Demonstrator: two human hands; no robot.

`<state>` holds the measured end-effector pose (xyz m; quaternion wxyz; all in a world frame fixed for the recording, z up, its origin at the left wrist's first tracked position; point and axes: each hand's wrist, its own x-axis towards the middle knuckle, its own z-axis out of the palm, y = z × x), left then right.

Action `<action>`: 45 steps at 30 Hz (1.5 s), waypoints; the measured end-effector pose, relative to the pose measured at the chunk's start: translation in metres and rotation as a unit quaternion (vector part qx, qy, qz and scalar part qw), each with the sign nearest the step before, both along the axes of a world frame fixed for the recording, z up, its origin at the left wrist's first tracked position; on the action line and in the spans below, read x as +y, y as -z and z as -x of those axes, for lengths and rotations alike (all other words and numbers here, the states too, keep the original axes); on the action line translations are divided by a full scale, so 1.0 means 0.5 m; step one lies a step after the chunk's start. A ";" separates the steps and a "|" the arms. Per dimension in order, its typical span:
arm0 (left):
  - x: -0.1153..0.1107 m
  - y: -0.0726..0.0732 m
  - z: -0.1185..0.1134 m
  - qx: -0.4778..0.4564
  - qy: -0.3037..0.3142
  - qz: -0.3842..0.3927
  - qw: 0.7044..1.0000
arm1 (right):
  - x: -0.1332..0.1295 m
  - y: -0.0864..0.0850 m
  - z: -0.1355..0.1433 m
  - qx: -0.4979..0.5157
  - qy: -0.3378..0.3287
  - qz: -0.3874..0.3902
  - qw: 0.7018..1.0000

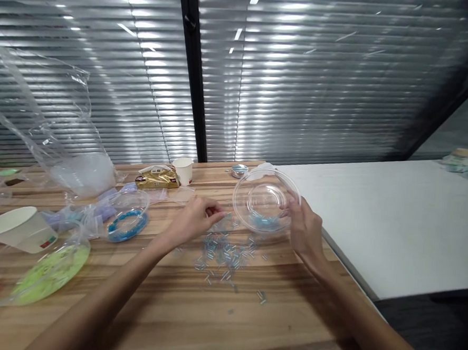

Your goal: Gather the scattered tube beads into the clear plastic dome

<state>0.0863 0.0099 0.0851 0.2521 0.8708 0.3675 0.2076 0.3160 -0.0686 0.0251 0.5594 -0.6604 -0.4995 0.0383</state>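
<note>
My right hand (304, 227) grips the rim of a clear plastic bowl (267, 201), tilted toward me above the wooden table. Small pale-blue pieces (263, 220) lie at its lower side. Below the bowl, several short blue and clear tube-like pieces (225, 253) are scattered on the wood. My left hand (199, 218) is just left of the bowl, over the edge of the scattered pieces. Its thumb and fingers are pinched together, and anything between them is too small to make out.
On the wooden table (209, 321), a clear container with blue pieces (128, 225), a yellow-green dish (53, 272) and a paper cup (19, 228) stand left. Behind are a gold packet (157, 177), a small cup (183, 171) and a round tin (239, 170). A white table (382, 221) adjoins right.
</note>
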 end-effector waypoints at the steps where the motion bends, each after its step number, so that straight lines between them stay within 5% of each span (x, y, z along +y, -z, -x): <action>1: 0.006 0.024 0.002 0.010 -0.020 0.000 1.000 | 0.000 0.001 0.000 -0.008 -0.003 -0.004 1.000; 6: 0.023 0.081 -0.006 0.066 0.005 0.048 0.997 | -0.002 -0.001 0.006 -0.009 0.000 -0.012 1.000; 13: -0.009 0.066 -0.024 0.100 -0.036 0.036 0.994 | -0.007 -0.008 0.017 0.003 -0.019 -0.004 1.000; 45: -0.015 0.124 -0.039 0.112 -0.053 -0.037 0.992 | -0.006 -0.006 0.017 -0.008 -0.037 -0.016 0.999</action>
